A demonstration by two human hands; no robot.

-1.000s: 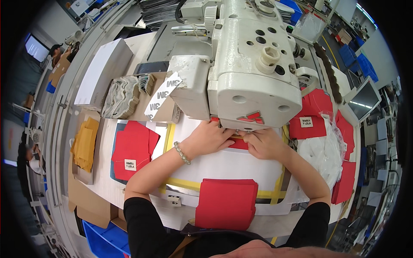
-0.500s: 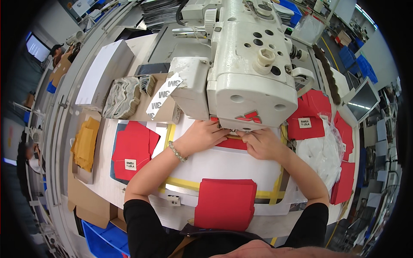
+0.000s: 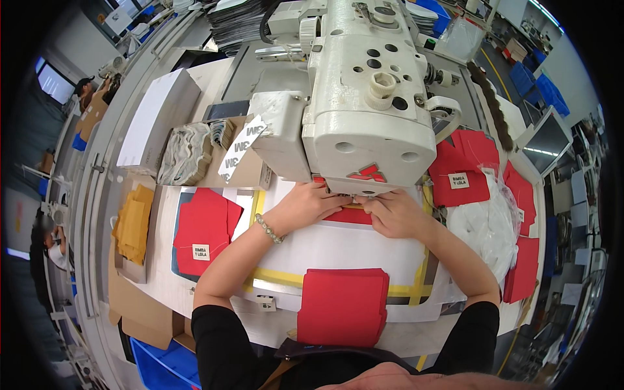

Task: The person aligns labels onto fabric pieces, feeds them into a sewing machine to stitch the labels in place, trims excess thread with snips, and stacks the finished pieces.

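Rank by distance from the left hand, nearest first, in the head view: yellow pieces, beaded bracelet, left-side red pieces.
From the left hand:
1. Beaded bracelet, on its wrist
2. Left-side red pieces, to its left
3. Yellow pieces, farther left

A sewing workshop: a large sewing machine (image 3: 370,130) at top centre, stacked red pieces (image 3: 342,309) at lower centre, other workers (image 3: 60,257) at far left, blue bins (image 3: 551,95) at upper right.

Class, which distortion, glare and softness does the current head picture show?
Head view: the metal rail at left bows near the rim; head view: a white glare streak crosses the screen at right; head view: the left hand and right hand look sharp, the distant blue bins softer.
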